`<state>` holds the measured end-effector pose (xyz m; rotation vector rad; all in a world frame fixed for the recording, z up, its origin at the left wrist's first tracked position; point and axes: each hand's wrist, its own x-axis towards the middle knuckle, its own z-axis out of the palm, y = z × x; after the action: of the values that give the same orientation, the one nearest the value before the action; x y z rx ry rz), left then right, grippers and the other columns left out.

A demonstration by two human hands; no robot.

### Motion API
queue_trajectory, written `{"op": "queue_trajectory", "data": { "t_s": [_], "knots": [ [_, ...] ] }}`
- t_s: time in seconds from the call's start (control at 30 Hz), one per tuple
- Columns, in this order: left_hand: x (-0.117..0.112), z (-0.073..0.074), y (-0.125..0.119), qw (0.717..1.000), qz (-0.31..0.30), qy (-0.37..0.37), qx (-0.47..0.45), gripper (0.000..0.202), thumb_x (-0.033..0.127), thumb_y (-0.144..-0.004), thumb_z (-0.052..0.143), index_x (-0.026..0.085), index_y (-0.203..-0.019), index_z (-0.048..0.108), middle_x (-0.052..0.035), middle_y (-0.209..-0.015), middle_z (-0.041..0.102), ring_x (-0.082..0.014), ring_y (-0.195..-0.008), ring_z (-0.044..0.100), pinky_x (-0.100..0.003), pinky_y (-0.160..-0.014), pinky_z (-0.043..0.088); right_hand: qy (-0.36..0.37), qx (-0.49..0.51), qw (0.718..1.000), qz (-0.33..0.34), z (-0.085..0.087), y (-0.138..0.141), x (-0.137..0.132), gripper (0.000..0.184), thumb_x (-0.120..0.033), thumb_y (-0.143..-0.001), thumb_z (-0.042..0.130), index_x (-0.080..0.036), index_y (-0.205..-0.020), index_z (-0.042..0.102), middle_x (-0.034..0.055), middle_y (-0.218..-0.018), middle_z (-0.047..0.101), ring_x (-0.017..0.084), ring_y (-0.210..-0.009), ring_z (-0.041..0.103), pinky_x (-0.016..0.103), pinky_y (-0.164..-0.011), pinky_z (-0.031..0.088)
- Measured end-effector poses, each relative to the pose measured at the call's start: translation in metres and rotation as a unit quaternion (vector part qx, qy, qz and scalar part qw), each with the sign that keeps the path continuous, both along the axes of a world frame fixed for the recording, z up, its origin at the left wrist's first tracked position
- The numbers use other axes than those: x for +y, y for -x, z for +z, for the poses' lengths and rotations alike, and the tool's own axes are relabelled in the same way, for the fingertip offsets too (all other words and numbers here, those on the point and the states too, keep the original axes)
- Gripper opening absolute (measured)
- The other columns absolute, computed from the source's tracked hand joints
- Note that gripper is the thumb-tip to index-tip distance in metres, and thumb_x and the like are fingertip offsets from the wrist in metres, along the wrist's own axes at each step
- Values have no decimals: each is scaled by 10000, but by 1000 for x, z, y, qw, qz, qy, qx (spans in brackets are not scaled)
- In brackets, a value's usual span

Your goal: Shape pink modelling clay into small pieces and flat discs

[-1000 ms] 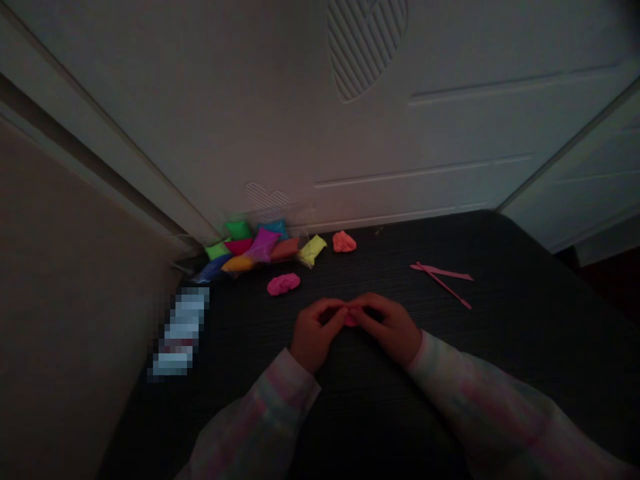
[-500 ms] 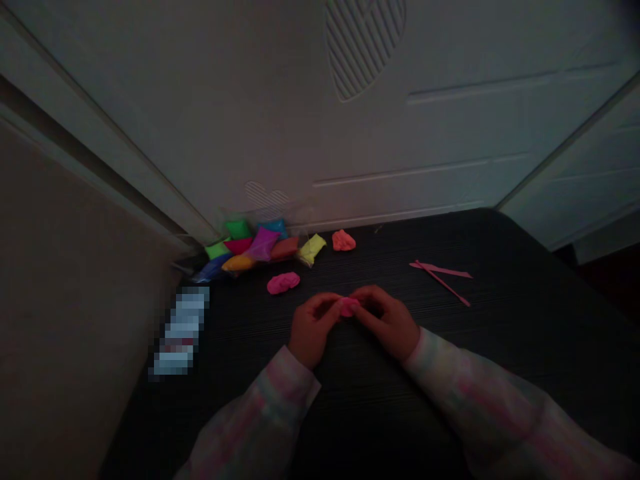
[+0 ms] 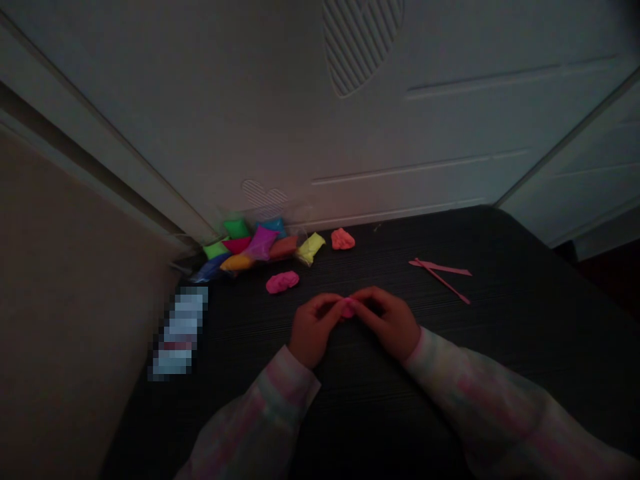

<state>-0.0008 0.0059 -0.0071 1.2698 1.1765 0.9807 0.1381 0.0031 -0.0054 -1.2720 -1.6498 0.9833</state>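
Observation:
Between my fingertips is a small piece of bright pink modelling clay, partly covered by the fingers. My left hand pinches it from the left with thumb and forefinger. From the right, my right hand grips the same piece, its fingertips close against those of the left. A larger pink clay lump lies on the dark table just beyond my left hand. Farther back sits an orange-pink clay lump.
Colourful clay packets in clear plastic lie at the back left, a yellow packet beside them. Two pink modelling tools cross on the right of the black table. A blurred-out pale item lies left. A white panel rises behind.
My fingertips have come slightly closer together, and less of the pink clay shows between them. The other things stay in place; the view has shifted a little.

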Motion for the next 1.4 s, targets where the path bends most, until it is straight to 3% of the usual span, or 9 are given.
{"op": "queue_trajectory", "data": {
  "t_s": [0.17,0.33,0.57,0.83,1.03,1.4],
  "knots": [
    [-1,-1,0,998,-34,-11,46,172,284,-699,519,150,-781,588,-29,-761,609,-132,-708,547,-237,-659,421,-48,-6,999,3,-1,-3,1,115,-242,-726,509,-181,-796,578,27,-739,577,134,-701,533,261,-634,423],
    [0,1,1,998,-23,-3,58,179,291,-696,523,155,-786,598,-11,-734,602,-117,-678,534,-219,-644,409,28,66,997,-6,-6,-2,1,285,-288,-717,518,-192,-984,496,30,-822,566,131,-723,545,267,-655,440],
    [0,1,2,999,-2,8,35,183,303,-677,540,150,-764,593,-8,-700,599,-112,-618,522,-218,-597,407,78,45,996,24,-5,-1,3,179,-326,-732,486,-164,-757,556,16,-689,582,133,-663,547,264,-625,434],
    [0,5,1,997,11,-9,70,193,328,-684,520,165,-738,608,9,-633,585,-113,-595,519,-223,-597,408,70,79,994,29,-6,0,1,186,-316,-747,471,-171,-859,505,19,-765,586,121,-702,551,249,-641,433],
    [0,2,0,999,17,4,45,174,308,-669,539,154,-724,598,0,-665,605,-116,-613,538,-225,-593,415,43,22,999,16,-3,0,0,153,-304,-756,456,-161,-745,509,6,-666,551,108,-613,515,233,-572,407],
    [-1,6,0,998,-14,-11,66,153,292,-677,535,163,-713,609,-14,-701,634,-142,-674,566,-252,-659,435,44,22,998,39,-1,1,-2,161,-311,-763,444,-169,-793,514,18,-717,582,123,-659,535,246,-601,415]
  ]
}}
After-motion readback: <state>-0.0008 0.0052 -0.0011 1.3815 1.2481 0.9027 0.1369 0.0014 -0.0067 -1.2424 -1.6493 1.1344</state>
